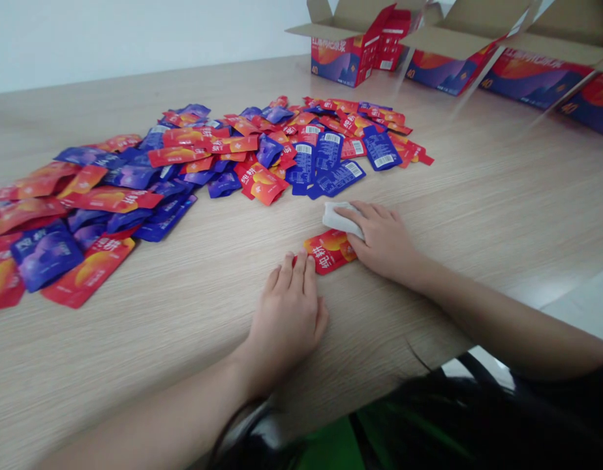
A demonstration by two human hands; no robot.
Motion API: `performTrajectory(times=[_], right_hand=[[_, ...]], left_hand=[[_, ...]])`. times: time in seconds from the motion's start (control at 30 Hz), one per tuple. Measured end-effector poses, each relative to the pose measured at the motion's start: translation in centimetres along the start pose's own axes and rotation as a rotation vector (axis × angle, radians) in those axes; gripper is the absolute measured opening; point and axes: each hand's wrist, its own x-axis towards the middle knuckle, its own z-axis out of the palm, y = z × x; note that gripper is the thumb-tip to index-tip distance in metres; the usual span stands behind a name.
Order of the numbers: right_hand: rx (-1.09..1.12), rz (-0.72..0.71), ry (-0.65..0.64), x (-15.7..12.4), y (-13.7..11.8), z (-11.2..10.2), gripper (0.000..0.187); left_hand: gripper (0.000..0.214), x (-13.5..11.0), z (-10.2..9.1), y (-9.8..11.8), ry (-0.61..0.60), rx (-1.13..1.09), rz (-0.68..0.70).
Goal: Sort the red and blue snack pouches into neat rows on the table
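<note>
A red pouch (329, 250) with orange fruit pictures and white characters lies flat on the table in front of me. At its left end, my left hand (288, 310) rests with fingers stretched out, the fingertips on the pouch's narrow tip. My right hand (384, 238) holds a folded white cloth (341, 217) under its fingers. The cloth lies by the pouch's upper right edge, and that hand covers the pouch's right end. Whether the cloth is paper or fabric I cannot tell.
A long heap of red pouches (265, 183) and blue pouches (49, 254) spreads across the wooden table (184, 352) from the left to the middle. At the back right stand several printed cartons (338, 62) with flaps up. A pale wall (135, 32) rises behind.
</note>
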Motion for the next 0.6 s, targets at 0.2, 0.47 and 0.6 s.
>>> performTrajectory(times=[0.2,0.47,0.6], right_hand=[[0.155,-0.022,0.185,0.7,-2.4,-1.7,0.053],[0.031,-0.275,-0.112,-1.2,-6.6,0.3,0.051],[0.003,-0.145,-0.082,-1.0,-4.7,0.0,0.052]], left_hand=[[0.055,-0.1,0.2,-0.2,0.052,-0.006,0.013],[0.041,-0.2,0.3,0.4,0.062,0.061,0.042],[0.052,-0.2,0.4,0.5,0.017,0.106,0.011]])
